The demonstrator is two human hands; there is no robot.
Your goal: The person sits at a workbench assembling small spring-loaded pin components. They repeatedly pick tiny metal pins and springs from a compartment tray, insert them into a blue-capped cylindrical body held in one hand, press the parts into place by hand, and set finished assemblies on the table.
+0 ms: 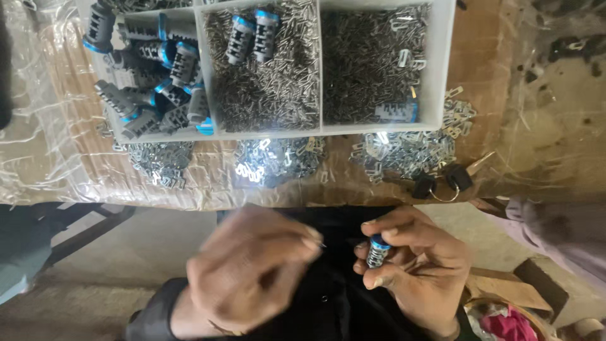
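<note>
A white partitioned plastic tray (442, 76) of grey cylinders and small metal pins sits near the bench (499, 95) front edge, loose metal clips (404, 155) before it. Below that edge, the right hand (413, 265) pinches a grey blue-capped cylinder (377, 251); the blurred left hand (252, 271) pinches a thin pin (320, 245) beside it.

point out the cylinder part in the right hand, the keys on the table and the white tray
cylinder part (378, 251), head view, ribbed grey body
keys (442, 182), head view, black key heads
white tray (445, 63), head view, right wall
</note>
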